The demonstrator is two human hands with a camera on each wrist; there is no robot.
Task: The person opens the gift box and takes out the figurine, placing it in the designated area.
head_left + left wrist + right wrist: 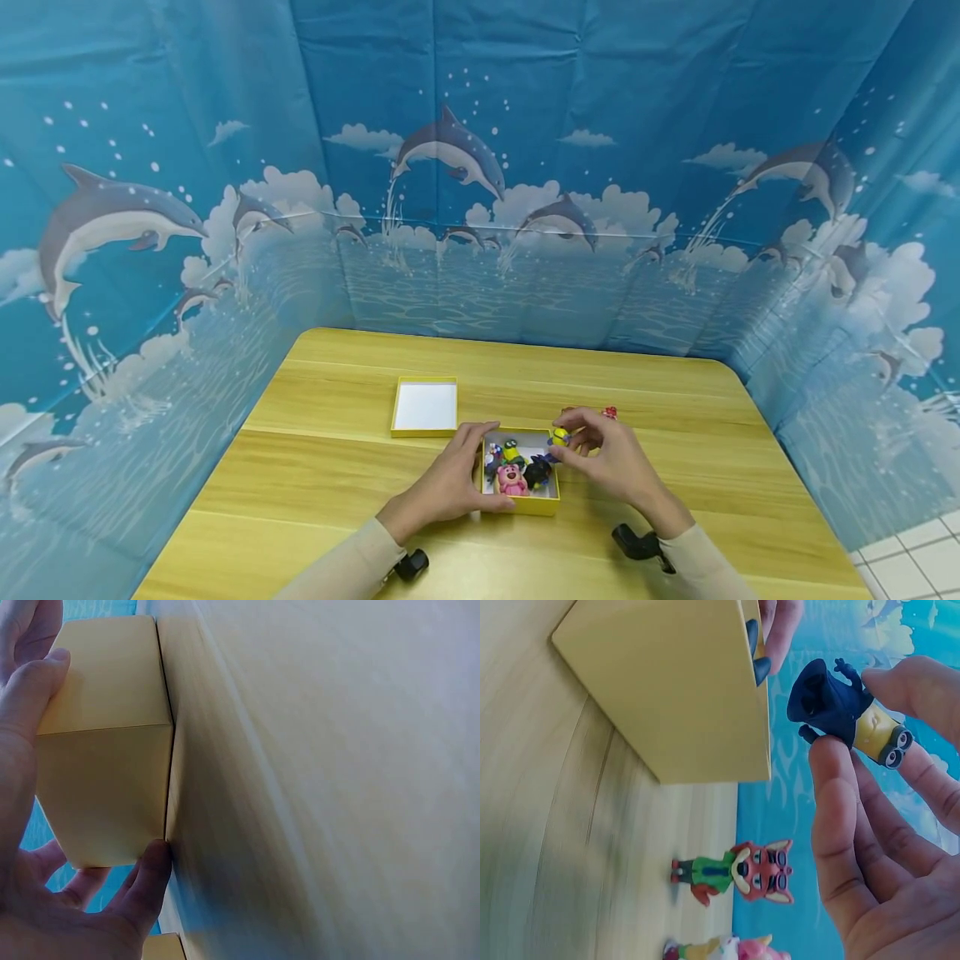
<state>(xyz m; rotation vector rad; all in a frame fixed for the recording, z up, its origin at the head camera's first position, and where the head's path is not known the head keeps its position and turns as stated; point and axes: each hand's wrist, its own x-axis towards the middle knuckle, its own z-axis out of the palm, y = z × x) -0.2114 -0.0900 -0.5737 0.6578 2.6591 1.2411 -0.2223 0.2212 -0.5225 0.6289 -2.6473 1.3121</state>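
A yellow box (521, 505) with a white inside stands on the table, full of small toy figures. Its left side is gripped by my left hand (448, 482), thumb at the near wall and fingers round the far corner. Above the box's right rim, my right hand (617, 465) pinches a Minion figure (874, 724) with a dark blue skirt-like lower part. In the box are a pink bear figure (512, 480), a black figure (537, 472) and a yellow-green Minion figure (512, 452). Part of the box's left wall is hidden behind my left hand.
A shallow yellow lid (425, 406) with a white inside lies behind and left of the box. Beyond my right hand stand a fox figure (727, 871) in a green top and another figure (735, 949), partly cut off. A dolphin-print curtain (480, 275) surrounds the table's back and sides.
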